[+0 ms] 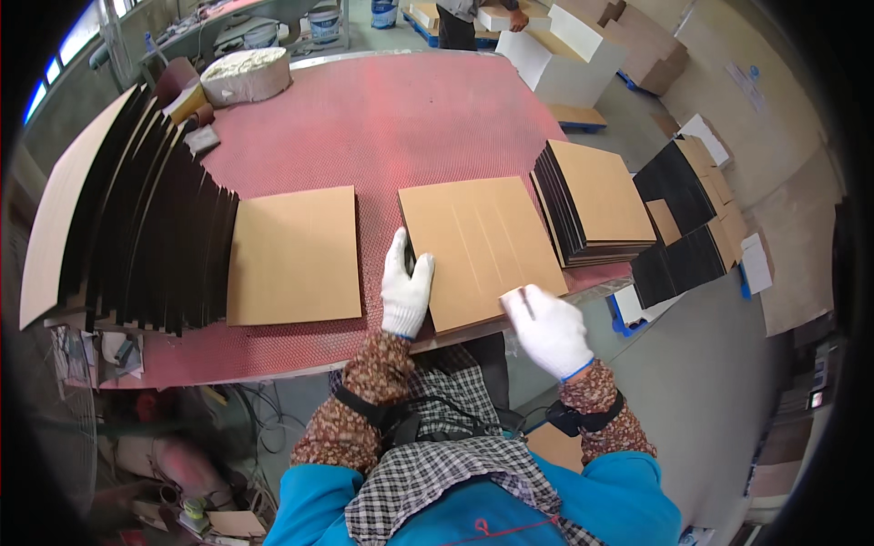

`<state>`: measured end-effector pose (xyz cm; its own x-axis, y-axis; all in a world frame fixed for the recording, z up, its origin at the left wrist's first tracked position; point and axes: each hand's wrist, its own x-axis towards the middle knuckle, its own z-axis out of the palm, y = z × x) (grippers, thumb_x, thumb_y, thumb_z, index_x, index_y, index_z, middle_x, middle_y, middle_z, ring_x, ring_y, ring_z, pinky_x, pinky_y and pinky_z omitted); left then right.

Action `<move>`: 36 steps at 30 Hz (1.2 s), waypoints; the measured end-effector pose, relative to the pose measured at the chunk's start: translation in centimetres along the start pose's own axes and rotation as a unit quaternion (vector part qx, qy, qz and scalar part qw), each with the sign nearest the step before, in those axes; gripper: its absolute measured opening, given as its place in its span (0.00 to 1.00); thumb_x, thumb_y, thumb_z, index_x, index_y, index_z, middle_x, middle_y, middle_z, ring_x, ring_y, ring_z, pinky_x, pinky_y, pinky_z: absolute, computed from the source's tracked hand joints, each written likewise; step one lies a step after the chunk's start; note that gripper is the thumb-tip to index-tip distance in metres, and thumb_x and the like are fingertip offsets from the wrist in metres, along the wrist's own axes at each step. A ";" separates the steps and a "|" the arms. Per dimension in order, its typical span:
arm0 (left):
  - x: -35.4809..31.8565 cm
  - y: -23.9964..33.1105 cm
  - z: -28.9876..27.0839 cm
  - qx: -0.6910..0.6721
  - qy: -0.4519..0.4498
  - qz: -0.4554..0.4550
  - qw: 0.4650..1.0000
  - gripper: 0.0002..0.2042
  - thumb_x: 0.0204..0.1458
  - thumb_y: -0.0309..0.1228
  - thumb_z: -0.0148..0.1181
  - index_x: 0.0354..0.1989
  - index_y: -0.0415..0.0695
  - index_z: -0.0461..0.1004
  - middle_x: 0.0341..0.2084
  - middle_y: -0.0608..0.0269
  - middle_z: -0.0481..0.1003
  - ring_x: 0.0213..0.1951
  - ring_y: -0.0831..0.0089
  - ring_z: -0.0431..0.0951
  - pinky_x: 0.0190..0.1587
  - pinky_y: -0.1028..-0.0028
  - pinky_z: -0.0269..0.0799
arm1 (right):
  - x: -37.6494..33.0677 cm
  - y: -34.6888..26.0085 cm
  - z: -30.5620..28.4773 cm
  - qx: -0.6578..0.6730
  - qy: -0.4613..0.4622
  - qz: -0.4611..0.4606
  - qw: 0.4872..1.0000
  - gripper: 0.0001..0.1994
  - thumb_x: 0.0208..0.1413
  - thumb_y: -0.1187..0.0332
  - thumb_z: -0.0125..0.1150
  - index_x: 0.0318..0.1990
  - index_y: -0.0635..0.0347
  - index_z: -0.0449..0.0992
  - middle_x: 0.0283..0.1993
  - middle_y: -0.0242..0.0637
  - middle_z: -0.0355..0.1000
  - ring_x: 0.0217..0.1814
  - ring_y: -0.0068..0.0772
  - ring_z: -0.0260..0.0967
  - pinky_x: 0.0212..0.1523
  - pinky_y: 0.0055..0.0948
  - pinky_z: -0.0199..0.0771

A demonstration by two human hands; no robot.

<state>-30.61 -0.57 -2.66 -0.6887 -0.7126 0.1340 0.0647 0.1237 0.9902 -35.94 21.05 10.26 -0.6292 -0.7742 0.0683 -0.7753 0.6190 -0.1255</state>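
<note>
A tan board panel (478, 246) with pale lines across its face lies in front of me on the table, slightly turned. At its left edge rests my left hand (407, 287) in a white knit glove, fingers stretched along the edge and thumb apart, touching the panel. My right hand (551, 332), gloved too and a little blurred, is over the panel's near right corner. Its fingers are closed in a pinch; a small brownish bit shows at the tips, too unclear to name. Left of my left hand lies another tan panel (296, 255), flat.
A leaning row of dark-faced panels (137, 218) fills the table's left end. A stack of tan panels (601, 196) stands at the right on the red mesh-textured table (364, 118). Farther back are a whitish roll (246, 75) and another person (460, 23). Dark boards (678, 227) are piled beyond the table.
</note>
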 end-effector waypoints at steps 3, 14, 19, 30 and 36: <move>-2.5 1.3 -0.3 0.048 0.051 0.007 0.998 0.28 0.60 0.32 0.64 0.66 0.32 0.66 0.56 0.44 0.72 0.57 0.60 0.75 0.61 0.65 0.72 | 0.6 3.8 1.2 -0.015 0.131 0.037 0.991 0.12 0.65 0.59 0.53 0.37 0.55 0.79 0.40 0.39 0.75 0.49 0.48 0.72 0.49 0.47 0.74; -4.9 1.8 -2.8 0.111 0.020 0.007 0.994 0.22 0.64 0.27 0.50 0.63 0.26 0.68 0.50 0.48 0.79 0.50 0.65 0.79 0.56 0.68 0.72 | 0.9 4.0 3.1 0.170 0.121 0.218 0.953 0.22 0.68 0.53 0.48 0.34 0.63 0.79 0.38 0.57 0.77 0.43 0.62 0.75 0.49 0.55 0.75; -4.1 3.6 -6.3 0.125 -0.001 -0.042 0.991 0.24 0.65 0.29 0.48 0.64 0.24 0.65 0.57 0.40 0.75 0.58 0.58 0.76 0.63 0.66 0.67 | 0.4 1.1 2.7 0.239 0.090 0.185 0.949 0.23 0.68 0.51 0.47 0.37 0.63 0.80 0.40 0.56 0.77 0.46 0.59 0.76 0.50 0.52 0.76; -5.4 6.7 -17.6 0.660 0.166 -0.036 0.732 0.24 0.61 0.36 0.55 0.61 0.33 0.72 0.60 0.40 0.72 0.60 0.43 0.72 0.61 0.55 0.69 | 5.4 -10.7 5.0 0.422 0.013 -0.025 0.906 0.18 0.70 0.55 0.47 0.48 0.61 0.77 0.47 0.55 0.74 0.53 0.59 0.71 0.56 0.50 0.73; -5.5 2.6 -20.3 0.621 0.087 0.133 0.767 0.21 0.59 0.32 0.56 0.58 0.30 0.73 0.59 0.41 0.72 0.59 0.45 0.71 0.64 0.53 0.64 | 7.8 -14.8 12.5 0.217 0.015 -0.198 0.956 0.14 0.59 0.66 0.54 0.49 0.61 0.75 0.43 0.44 0.73 0.48 0.52 0.70 0.46 0.44 0.78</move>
<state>-11.95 -10.37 -0.07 -0.6568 -0.6161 0.4349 -0.6264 0.7667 0.1402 -28.69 4.26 0.30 -0.2975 -0.9282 0.2234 -0.8613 0.1599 -0.4823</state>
